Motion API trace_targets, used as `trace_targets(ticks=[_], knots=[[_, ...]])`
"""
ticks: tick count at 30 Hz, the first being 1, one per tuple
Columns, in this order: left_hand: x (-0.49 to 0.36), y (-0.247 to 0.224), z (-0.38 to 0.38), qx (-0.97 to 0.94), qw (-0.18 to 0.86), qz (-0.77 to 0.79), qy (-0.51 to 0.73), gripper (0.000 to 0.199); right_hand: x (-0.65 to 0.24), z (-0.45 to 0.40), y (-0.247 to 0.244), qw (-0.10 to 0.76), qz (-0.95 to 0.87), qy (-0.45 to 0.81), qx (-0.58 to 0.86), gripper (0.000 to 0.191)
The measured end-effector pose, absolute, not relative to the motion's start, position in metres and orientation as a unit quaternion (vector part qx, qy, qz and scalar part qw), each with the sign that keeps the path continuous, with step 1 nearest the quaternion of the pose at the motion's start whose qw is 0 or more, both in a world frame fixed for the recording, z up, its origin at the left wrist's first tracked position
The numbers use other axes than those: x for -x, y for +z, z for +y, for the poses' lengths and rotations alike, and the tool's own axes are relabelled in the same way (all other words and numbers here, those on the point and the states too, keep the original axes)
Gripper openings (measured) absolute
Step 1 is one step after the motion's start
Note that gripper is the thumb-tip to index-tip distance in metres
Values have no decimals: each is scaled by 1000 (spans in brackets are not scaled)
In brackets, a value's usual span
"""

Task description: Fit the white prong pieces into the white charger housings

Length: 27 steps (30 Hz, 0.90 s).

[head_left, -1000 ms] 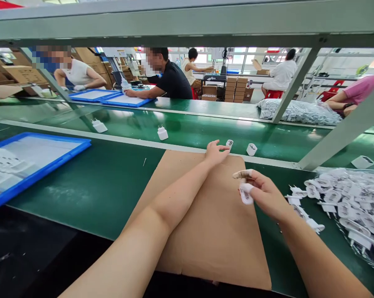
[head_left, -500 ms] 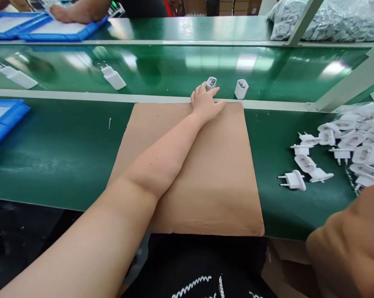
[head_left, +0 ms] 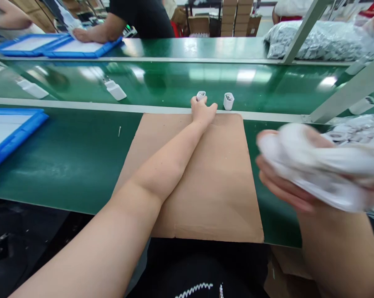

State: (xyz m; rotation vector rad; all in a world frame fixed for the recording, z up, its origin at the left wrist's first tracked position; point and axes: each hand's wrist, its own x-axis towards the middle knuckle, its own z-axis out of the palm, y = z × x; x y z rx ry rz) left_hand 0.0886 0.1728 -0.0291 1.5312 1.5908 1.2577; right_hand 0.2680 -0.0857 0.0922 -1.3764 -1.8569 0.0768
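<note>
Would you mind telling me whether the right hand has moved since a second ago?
Yes, rightward: the right hand then reached over the cardboard sheet, and is now wholly past that sheet's right edge.

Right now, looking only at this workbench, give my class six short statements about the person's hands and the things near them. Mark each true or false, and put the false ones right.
1. The left hand has its fingers around a white housing. True.
2. The cardboard sheet lies on the green table. True.
3. The thin pin lies on the cardboard sheet. False: the thin pin lies on the table, left of the sheet.
4. The right hand holds white items, too blurred to identify. True.
5. The nearest blue tray is at the right edge of the view. False: it is at the left edge.
6. The left hand is at the sheet's near edge. False: it is at the far edge.
</note>
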Motion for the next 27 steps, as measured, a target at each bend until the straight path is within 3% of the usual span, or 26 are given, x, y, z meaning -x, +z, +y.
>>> trace_targets(ticks=[4,10,16,21,27], knots=[[-93,-14,153,-543,270,601,520,51,-245,-64,74,353,-743,159,546,31],[-89,28,131,-533,323,594,508,39,-247,-42,40,203,-725,167,636,37],[-51,47,63,-631,384,509,442,36,-255,-41,44,241,-702,305,596,42],[-19,24,7,-690,419,441,392,34,-261,-40,42,248,-665,436,554,67],[-8,6,-9,-695,438,421,386,15,-262,-38,35,263,-702,390,536,34]])
